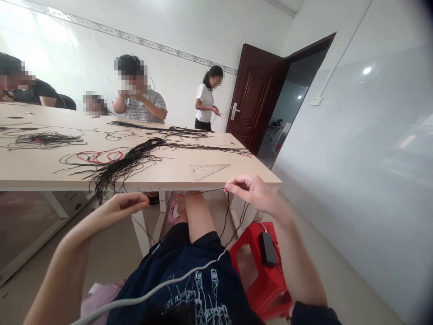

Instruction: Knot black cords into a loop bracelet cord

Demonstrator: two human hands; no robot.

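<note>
A thin dark cord [189, 195] is stretched between my two hands, just in front of the table's near edge and above my lap. My left hand [126, 205] pinches it at the left between thumb and fingertips. At the right, my right hand [248, 189] pinches it a little higher, and loose lengths of cord hang below that hand. On the table [162, 176] just beyond lies a thick bundle of black cords [130, 158], its strands drooping over the edge. A clear set square [208, 170] rests near my right hand.
More black cords [47, 139] and a red cord [101, 157] lie on the table. A red plastic stool [267, 280] with a black power adapter [268, 249] stands at my right. A white cable [162, 286] crosses my lap. Several people sit or stand beyond, near an open door [255, 95].
</note>
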